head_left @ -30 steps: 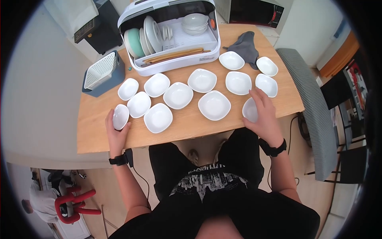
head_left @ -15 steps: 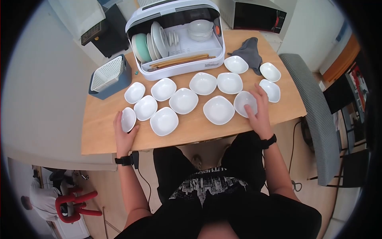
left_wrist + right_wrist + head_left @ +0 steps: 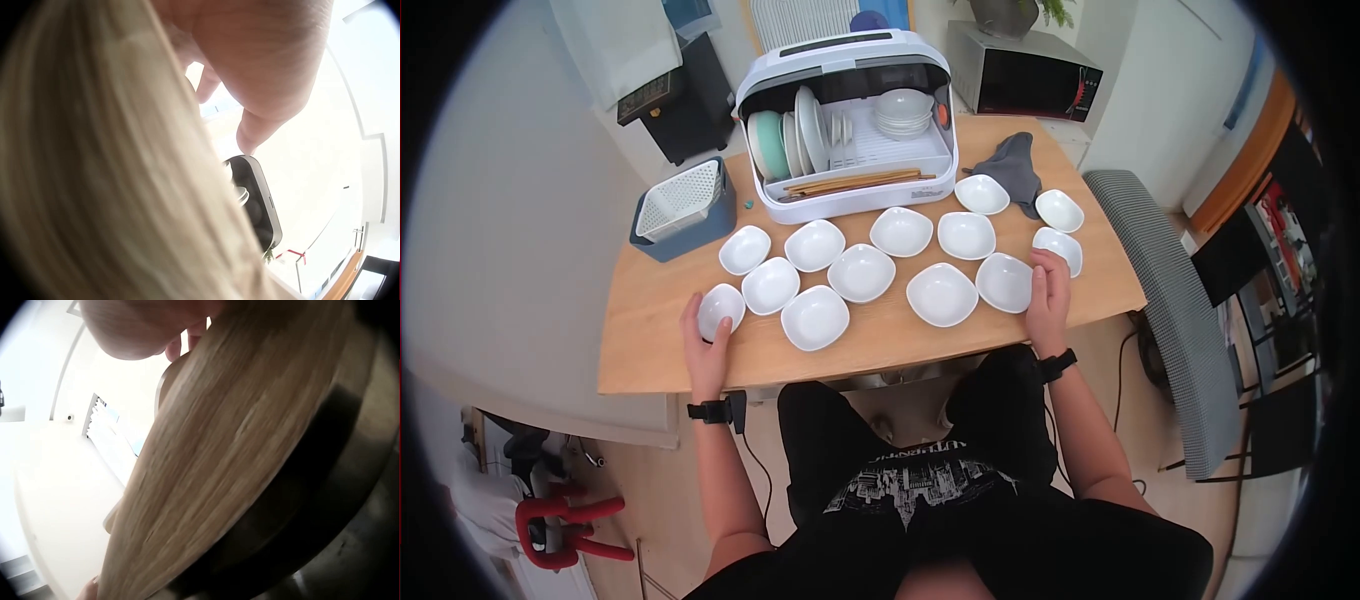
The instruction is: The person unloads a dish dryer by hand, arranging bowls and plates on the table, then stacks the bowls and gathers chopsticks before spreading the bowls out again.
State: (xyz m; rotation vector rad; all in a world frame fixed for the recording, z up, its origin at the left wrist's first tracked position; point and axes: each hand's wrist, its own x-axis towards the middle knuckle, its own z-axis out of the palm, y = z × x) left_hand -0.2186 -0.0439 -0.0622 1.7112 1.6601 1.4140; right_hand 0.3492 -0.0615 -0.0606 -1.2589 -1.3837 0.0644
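Note:
In the head view, my left hand [image 3: 708, 338] holds the leftmost white bowl [image 3: 719, 308], thumb over its near rim and fingers along its outer left side. At the right, my right hand [image 3: 1049, 302] rests with extended fingers beside another white bowl [image 3: 1004, 281], right at its right rim. Several more rounded-square white bowls [image 3: 861, 272] stand in loose rows between the hands and behind them. Both wrist views show mostly the wooden table edge and part of each hand; the held bowl is hidden there.
A white dish cabinet [image 3: 847, 205] with plates, stacked bowls and chopsticks stands open at the back. To its left is a blue bin [image 3: 718, 215] with a white basket [image 3: 680, 200]. A grey cloth [image 3: 1012, 172] lies at the back right of the wooden table [image 3: 655, 355]. A microwave [image 3: 1030, 80] stands behind.
The bowl by my right hand has moved left, close to its neighbour, and my right thumb has come out of it. The bowl at my left hand was tilted and now sits flatter.

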